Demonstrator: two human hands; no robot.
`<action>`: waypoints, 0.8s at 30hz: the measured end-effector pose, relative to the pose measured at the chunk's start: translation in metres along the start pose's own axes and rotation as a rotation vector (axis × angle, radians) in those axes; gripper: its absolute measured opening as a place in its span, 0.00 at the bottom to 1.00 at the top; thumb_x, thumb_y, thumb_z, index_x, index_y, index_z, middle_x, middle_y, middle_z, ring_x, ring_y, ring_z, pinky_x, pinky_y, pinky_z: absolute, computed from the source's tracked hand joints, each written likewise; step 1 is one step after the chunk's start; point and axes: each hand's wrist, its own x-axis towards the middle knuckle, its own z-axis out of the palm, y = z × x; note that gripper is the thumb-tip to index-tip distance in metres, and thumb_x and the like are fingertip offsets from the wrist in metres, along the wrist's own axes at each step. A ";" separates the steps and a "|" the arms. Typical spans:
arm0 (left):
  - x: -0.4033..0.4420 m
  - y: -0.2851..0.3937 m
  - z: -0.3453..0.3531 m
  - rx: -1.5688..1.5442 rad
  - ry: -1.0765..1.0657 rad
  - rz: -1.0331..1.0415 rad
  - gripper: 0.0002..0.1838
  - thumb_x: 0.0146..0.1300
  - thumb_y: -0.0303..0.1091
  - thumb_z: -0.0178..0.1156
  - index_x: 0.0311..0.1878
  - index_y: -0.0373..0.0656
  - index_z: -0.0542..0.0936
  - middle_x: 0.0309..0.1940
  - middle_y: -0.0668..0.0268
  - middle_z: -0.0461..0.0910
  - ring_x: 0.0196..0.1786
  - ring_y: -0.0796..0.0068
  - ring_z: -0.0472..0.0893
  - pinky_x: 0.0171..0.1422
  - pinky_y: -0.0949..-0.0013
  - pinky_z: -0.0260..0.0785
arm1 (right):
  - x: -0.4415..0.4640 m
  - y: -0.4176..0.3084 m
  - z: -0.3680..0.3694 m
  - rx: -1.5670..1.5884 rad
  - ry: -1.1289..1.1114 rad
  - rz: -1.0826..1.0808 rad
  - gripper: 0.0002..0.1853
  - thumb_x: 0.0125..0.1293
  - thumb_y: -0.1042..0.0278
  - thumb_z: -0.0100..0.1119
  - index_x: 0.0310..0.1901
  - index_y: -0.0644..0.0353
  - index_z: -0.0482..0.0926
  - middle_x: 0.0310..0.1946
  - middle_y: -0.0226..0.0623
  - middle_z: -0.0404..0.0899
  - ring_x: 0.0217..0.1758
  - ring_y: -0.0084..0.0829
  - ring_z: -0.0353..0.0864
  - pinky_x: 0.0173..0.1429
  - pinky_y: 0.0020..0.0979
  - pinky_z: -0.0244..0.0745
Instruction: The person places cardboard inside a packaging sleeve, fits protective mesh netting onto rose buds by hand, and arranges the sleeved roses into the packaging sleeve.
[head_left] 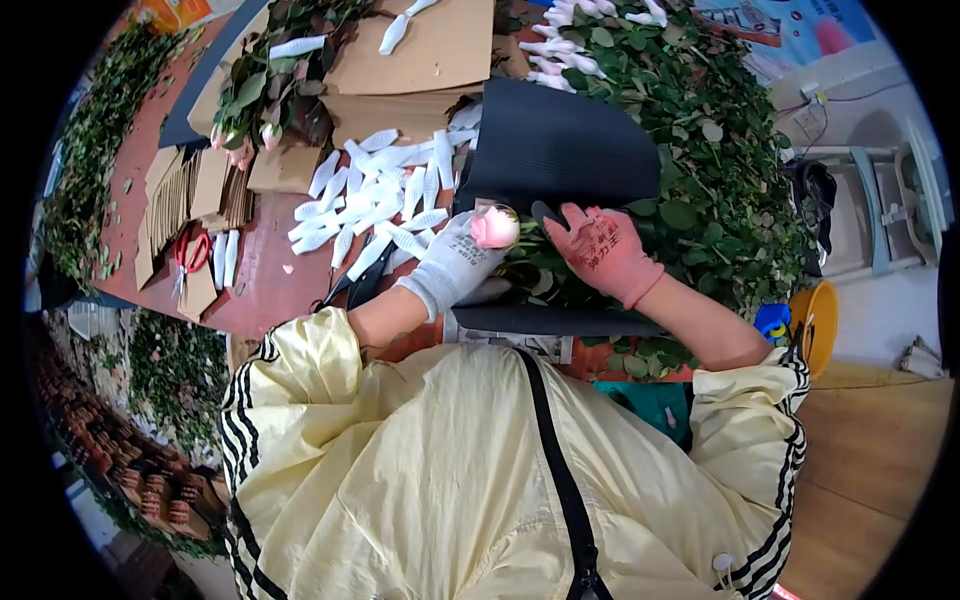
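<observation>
My left hand (455, 265), in a pale grey glove with dark print, is closed at a pink rose (495, 228), its fingers partly hidden behind the bloom. Just right of the flower, my right hand (605, 250) wears a red glove with fingers bent over the leafy stems. A small dark piece (544, 214) shows by its fingertips; I cannot make out what it is. Behind both hands stands a black ribbed sheet (560, 145). White mesh sleeves (380, 195) lie in a loose heap left of my left hand.
Leafy rose stems (700, 170) cover the right side, with sleeved blooms (565, 50) at the back. Cardboard sheets (410, 60) are stacked behind the sleeves. Red-handled scissors (192, 255) lie on the red table (265, 285) at left. A yellow basin (815, 325) stands at right.
</observation>
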 end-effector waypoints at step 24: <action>-0.010 0.012 0.007 -0.002 -0.076 0.028 0.29 0.54 0.47 0.62 0.56 0.38 0.72 0.63 0.52 0.65 0.66 0.55 0.66 0.70 0.58 0.57 | 0.031 0.006 0.070 0.049 0.191 -0.075 0.24 0.56 0.63 0.52 0.57 0.37 0.74 0.45 0.36 0.74 0.35 0.32 0.79 0.38 0.30 0.73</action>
